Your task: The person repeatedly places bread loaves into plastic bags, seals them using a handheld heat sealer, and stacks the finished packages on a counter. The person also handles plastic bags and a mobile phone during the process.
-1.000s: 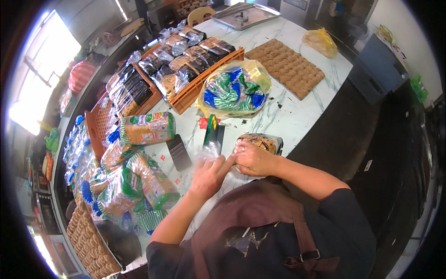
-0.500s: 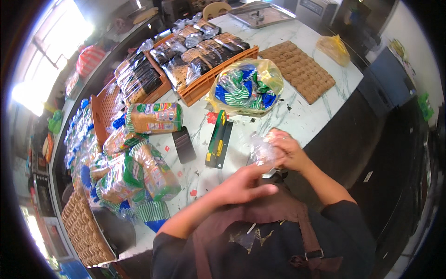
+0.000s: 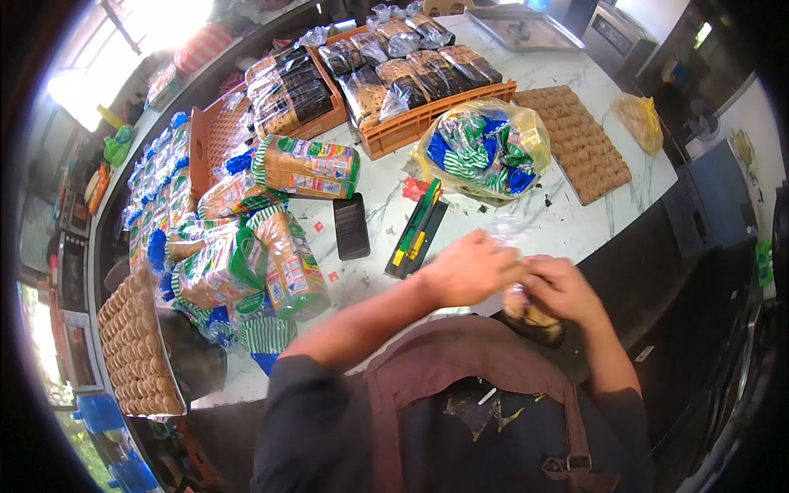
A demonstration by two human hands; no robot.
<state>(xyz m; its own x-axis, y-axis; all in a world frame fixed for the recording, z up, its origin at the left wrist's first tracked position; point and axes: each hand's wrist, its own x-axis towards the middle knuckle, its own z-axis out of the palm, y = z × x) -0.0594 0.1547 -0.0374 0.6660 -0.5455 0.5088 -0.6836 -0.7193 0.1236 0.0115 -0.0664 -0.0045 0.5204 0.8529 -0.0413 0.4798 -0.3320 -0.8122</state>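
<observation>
Left hand (image 3: 477, 271): over near edge of tbl, back of hand up, fingers reaching R to bag neck & meeting other hand; fingertips partly hidden, can't tell if they're pinching.
Right hand (image 3: 563, 287): just R of L hand, thumb & fingers closed on gathered bag neck.
Dark-and-tan loaf in a clear plastic bag (image 3: 534, 320): directly below R hand, on its near side, at near edge of tbl; partly hidden by fingers.
Clear crinkled bag neck (image 3: 505, 228): loose end sticks up on far side of both hands.
White marble-look table (image 3: 559, 230): under most pkgs, w/ dark & red scraps on it.
Long slim green, yellow and black tool (image 3: 417, 230): just far & L of L hand, apart from it.
Flat black phone (image 3: 352, 227): L of tool, apart.
Clear-bagged loaves with green-and-white striped ends (image 3: 218, 271): piled at L, well apart from hands.
Translucent yellow plastic bag (image 3: 532, 144): far side of hands, full of blue, green & striped wraps.
Orange plastic crate (image 3: 436, 122): far L of yellow bag, w/ black-and-clear wrapped loaves (image 3: 407, 80).
Flat tray of round brown buns (image 3: 571, 144): far R, beside yellow bag.
</observation>
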